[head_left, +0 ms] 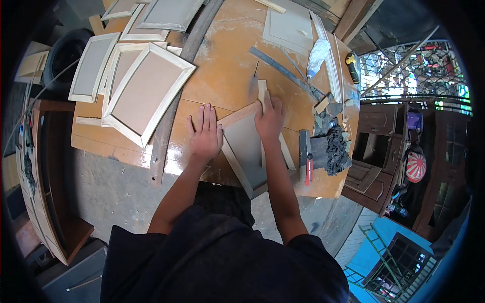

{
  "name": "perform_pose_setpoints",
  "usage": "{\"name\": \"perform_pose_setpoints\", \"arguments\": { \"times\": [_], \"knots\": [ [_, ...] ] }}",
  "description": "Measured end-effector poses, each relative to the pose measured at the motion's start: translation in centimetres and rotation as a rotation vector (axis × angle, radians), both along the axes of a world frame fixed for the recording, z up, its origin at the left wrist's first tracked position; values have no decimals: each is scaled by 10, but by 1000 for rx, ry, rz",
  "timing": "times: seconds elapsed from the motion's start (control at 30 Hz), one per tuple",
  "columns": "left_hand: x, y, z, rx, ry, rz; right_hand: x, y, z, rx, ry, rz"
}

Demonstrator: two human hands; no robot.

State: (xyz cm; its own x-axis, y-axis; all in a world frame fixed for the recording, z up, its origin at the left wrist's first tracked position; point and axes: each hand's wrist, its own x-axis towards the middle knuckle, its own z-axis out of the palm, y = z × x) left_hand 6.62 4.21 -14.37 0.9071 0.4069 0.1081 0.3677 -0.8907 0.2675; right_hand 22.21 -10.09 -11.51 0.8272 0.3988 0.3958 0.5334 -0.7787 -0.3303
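- Here, the left hand (204, 135) lies flat, fingers spread, on the desk (222, 76) beside a frame (247, 146).
- The right hand (269, 118) presses a strip (262, 90) at the frame's corner, fingers curled over it.

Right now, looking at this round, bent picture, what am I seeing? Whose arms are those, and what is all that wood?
There is no machine here. A person wears a wide-lens camera on the head, looking down, so the arms rising from the bottom edge are the person's own. The lens bends straight edges near the rim.

The left hand lies flat, palm down, on the wooden workbench, beside a half-built panel frame. The right hand presses on a wooden strip at the frame's upper corner.

To the left lies a stack of finished framed panels. To the right are a dark rag, a red-handled tool, a long metal bar and a yellow tool.
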Motion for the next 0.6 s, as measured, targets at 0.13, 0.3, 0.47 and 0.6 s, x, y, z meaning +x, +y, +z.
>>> {"name": "perform_pose_setpoints", "arguments": {
  "times": [0.13, 0.3, 0.47, 0.6],
  "knots": [
    [0, -1, 1, -24, 6, 4, -8, 11, -10, -49, 118, 66],
    [-4, 1, 2, -61, -9, 18, -74, 14, -8, -66, 141, 282],
    [-2, -2, 8, -102, 17, 15, -21, -2, -15, -110, 105, 70],
    [-2, 2, 7, -82, -8, 3, -44, 6, -18, -58, 120, 38]
  ]
}}
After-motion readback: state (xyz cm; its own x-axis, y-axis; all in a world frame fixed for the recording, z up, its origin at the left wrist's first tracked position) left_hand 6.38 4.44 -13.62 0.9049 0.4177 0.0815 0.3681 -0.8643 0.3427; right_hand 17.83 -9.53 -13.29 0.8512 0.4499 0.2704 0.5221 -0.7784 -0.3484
